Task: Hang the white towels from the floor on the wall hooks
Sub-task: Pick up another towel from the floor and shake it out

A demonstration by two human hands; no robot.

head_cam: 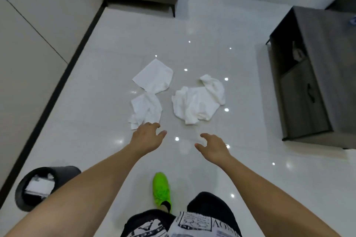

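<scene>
Glossy white floor (107, 140) is carrying three white towels: a flat towel (154, 77), a small towel (145, 109) just nearer the person and touching it, and a big crumpled towel (198, 100) lying beside both, toward the grey cabinet (312, 75). Both arms are reaching toward the small towel. The left hand (149, 136) is hovering at its near edge, grip loose with fingers spread, holding nothing; contact is unclear. The right hand (212, 147) is hanging beside it, fingers loosely curved, empty. A black bin (38, 186) is sitting near the wall.
</scene>
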